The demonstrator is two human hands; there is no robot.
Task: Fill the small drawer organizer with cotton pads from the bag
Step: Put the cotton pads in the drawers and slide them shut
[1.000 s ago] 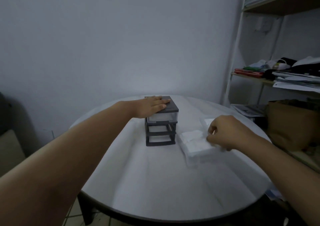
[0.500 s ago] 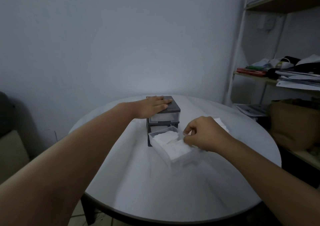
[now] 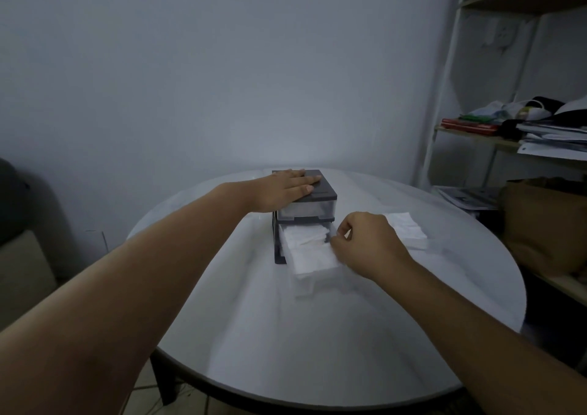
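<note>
The left hand (image 3: 286, 189), fingers straight, presses the organizer (image 3: 324, 194) at 12 o'clock on the table (image 3: 254, 335), so the right hand (image 3: 368, 246), fingers curled on the half-inserted drawer (image 3: 305, 283) of cotton pads (image 3: 309, 249), should slide it level, straight toward 12 o'clock, without snagging pads

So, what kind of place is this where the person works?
Probably a room in a home, perhaps a study corner: a round white table, an open shelf piled with papers and clothes, and a cushioned seat at the left.
</note>
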